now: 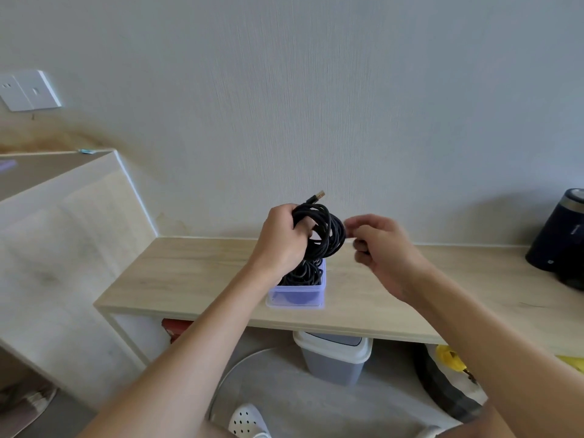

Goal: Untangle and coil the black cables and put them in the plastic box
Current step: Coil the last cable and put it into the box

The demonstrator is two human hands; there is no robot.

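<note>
Pale textured wall (316,90), a socket plate (30,90) at upper left.

Table (189,273): light wood top set against the wall, open beneath. A lidded grey bin (331,355) stands on the floor below; a dark kettle (559,238) sits at the far right end, well apart from the work.

Plastic box (297,294): translucent, lilac-tinted, near the table's front edge, lid off. Black cable (303,273) already lies coiled inside, filling it close to the rim.

Cable coil (328,235): black, several loose loops, held in the air directly above the box, its lower loops hanging down to the box mouth. One plug end (317,197) sticks up from the top of the bundle.

Left hand (281,238): fingers clenched around the left side of the coil, bearing its weight.

Right hand (376,245): just beside the coil's right edge, blurred; fingers (360,245) curled, and whether they pinch a strand cannot be told.

Step in hand, judged: last tidying of the coil before it goes into the box.

Handling notes, judged: keep the left grip firm so the loops stay stacked; have the right hand tuck the upstanding plug end into the bundle; squeeze the loops narrower than the box mouth; lower flat onto the cable beneath, and press before releasing, since braided loops tend to spring outward.
</note>
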